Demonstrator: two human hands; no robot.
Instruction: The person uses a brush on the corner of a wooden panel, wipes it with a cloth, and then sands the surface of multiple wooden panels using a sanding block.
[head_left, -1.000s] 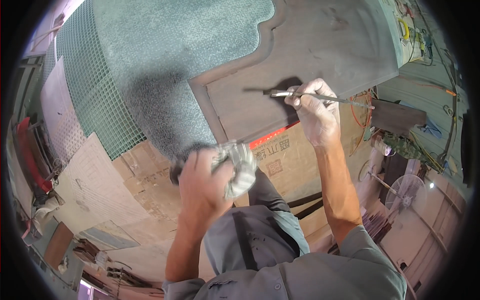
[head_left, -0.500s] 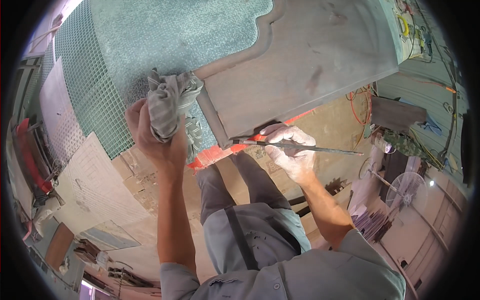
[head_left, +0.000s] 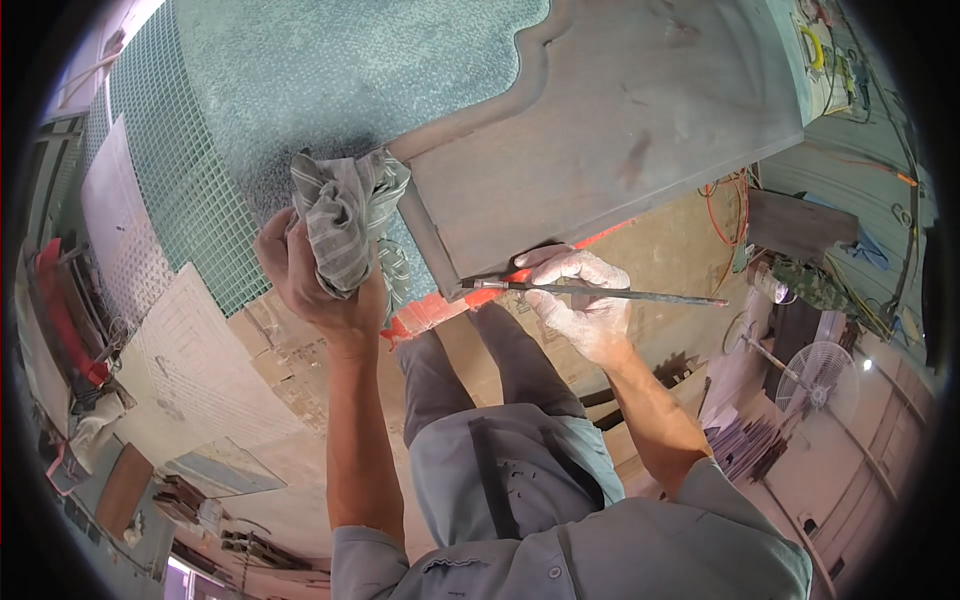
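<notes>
A crumpled grey striped rag (head_left: 345, 215) is bunched in my left hand (head_left: 325, 300), just left of the panel's near corner. My right hand (head_left: 588, 305), dusted white on the fingers, pinches a slim dark paintbrush (head_left: 640, 294). Its bristle end points left and meets the near-left corner of a brown wooden panel (head_left: 600, 130). That panel has a raised moulded border (head_left: 430, 235) with a curved step along its left side. Under it lies a speckled blue-green mat (head_left: 330, 70), with a dark smudge near the rag.
A red strip (head_left: 430, 315) edges the work surface nearest my body. Green mesh (head_left: 170, 130) and pale sheets (head_left: 215, 350) lie to the left. A caged fan (head_left: 818, 378) stands at the right, below loose cables and a dark board (head_left: 800, 228).
My left hand and the rag have shifted slightly right and down. The right hand and brush keep nearly the same place at the panel corner.
</notes>
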